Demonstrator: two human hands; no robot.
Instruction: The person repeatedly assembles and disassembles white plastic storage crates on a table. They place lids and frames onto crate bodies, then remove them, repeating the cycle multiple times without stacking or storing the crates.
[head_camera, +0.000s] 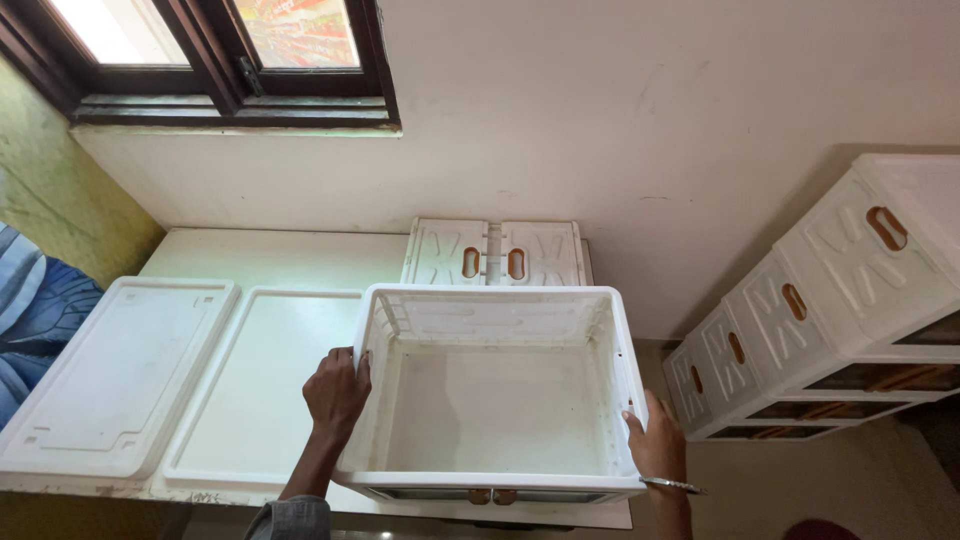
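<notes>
Both hands on white open-top crate (497, 400), one per side wall for balance. My left hand (336, 392) clamped over left rim, right hand (657, 447) pressed on right wall. Crate sits on white table (270, 258), beside flat lid panel (112, 375) and tray panel (255, 400).

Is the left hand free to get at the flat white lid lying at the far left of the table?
Probably not yet: the left hand grips the white crate, though nothing lies between it and the lid.
</notes>
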